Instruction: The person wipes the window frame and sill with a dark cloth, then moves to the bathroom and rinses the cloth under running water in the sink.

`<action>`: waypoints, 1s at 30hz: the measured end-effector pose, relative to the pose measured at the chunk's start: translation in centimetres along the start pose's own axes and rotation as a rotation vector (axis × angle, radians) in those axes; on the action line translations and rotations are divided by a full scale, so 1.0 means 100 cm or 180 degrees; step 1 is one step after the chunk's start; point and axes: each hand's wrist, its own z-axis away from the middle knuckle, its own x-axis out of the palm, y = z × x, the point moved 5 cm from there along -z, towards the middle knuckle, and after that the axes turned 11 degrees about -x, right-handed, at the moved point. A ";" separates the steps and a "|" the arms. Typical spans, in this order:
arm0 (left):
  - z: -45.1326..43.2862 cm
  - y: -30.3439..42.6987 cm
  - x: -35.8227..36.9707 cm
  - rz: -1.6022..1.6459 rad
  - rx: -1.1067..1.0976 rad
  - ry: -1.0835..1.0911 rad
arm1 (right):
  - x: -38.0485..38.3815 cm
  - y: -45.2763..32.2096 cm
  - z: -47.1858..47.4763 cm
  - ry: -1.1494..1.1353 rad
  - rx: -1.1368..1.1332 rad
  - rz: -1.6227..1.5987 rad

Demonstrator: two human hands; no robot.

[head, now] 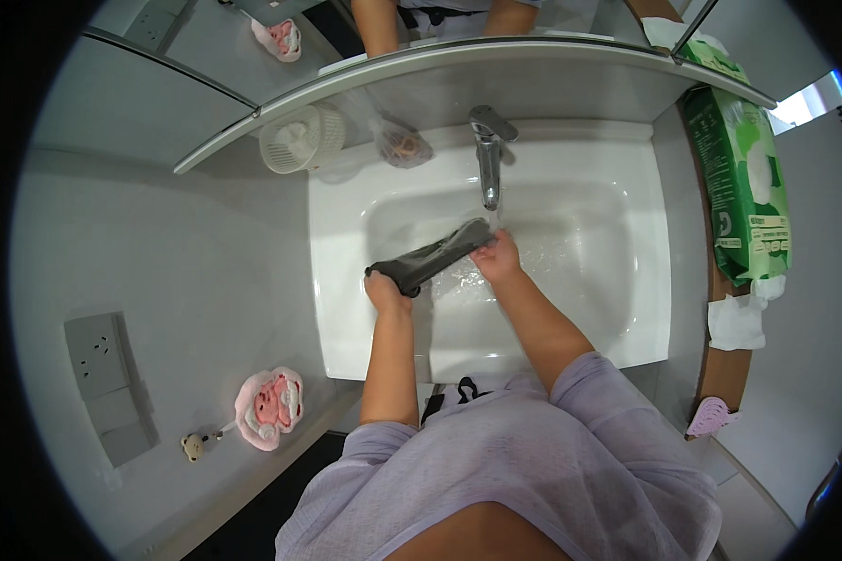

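A long dark grey item, wet and glossy, is held slantwise above the white ceramic washbasin; its exact kind I cannot tell. My left hand grips its lower left end. At the upper right end, my right hand holds it with the fingers partly hidden against its side. Just above that hand is the spout of a chrome single-lever tap. A thin stream of water falls from it beside the item's right end. Ripples and bright glints show in the basin below.
A white perforated basket and a clear plastic bag sit at the basin's back left. On the right ledge lie a green tissue pack and a pink comb-like object. A mirror-cabinet edge overhangs the back. Pink plush hangs left.
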 end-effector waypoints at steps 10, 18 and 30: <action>0.033 -0.035 0.051 -0.0718 -0.0770 -0.0273 | 0.000 -0.088 0.014 -0.1004 -0.0278 -0.0571; 0.028 -0.094 0.146 -0.1096 -0.1004 -0.1314 | 0.006 -0.207 0.116 -0.1145 -0.1978 0.0272; 0.076 -0.067 0.154 -0.6634 0.3050 -0.1954 | 0.043 -0.222 0.134 -0.1163 -0.3594 0.5887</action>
